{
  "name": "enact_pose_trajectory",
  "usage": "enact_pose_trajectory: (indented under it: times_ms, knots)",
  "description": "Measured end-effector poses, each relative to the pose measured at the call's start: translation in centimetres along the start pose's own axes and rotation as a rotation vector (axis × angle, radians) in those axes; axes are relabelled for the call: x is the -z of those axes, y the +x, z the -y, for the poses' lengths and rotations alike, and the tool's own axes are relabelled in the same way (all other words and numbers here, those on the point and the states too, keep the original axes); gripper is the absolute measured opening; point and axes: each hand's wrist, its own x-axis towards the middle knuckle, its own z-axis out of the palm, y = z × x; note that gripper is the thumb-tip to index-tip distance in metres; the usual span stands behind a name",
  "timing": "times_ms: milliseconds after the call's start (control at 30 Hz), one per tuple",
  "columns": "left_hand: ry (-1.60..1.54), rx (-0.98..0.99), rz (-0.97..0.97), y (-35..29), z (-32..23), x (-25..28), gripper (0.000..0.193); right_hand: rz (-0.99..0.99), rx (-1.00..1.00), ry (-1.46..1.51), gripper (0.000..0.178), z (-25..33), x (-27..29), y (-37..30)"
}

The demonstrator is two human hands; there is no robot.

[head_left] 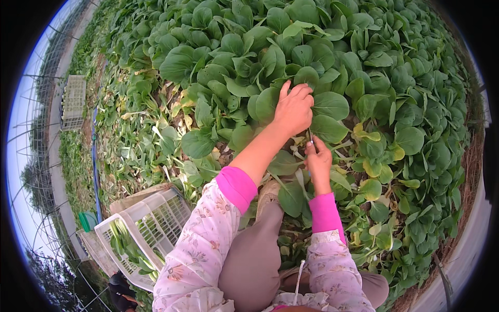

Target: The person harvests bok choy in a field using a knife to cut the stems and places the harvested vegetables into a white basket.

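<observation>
Broad green leaves of a bok choy plant (305, 76) stand at the edge of a dense patch. My left hand (294, 108) is closed over these leaves, its fingertips partly sunk among them. Just below it to the right, my right hand (318, 159) grips a small knife (311, 136). The metal blade points up toward the plant's base; its tip is lost under the leaves, and most of the handle is covered by my fingers. Loose and yellowing leaves (370, 188) lie around my right wrist.
A white plastic crate (136, 229) with cut greens inside tilts at my lower left, beside a green container (88, 221). Farther off stands another pale crate (74, 102). A blue hose-like line (94, 156) runs along the bed. My shoe (268, 196) is close below my hands.
</observation>
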Motion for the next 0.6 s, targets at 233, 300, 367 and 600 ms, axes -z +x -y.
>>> enact_pose_trajectory:
  times_ms: [233, 300, 367, 600]
  knots:
    - [0.093, -0.07, -0.029, -0.5, 0.1, -0.2, 0.013, -0.047, 0.023, 0.017, 0.037, -2.1, 0.4, 1.5]
    - [0.18, -0.14, -0.028, -0.2, -0.3, -0.2, 0.015, -0.065, -0.063, 0.138, 0.038, -1.2, 0.6, 1.7]
    - [0.285, -0.207, -0.01, -0.2, -0.4, 0.2, 0.018, -0.031, -0.111, 0.233, 0.039, -0.7, 0.1, 1.8]
    - [0.385, 0.078, -0.005, -2.2, 3.7, 0.4, 0.009, 0.047, -0.225, 0.314, 0.038, -1.1, -0.9, 4.1]
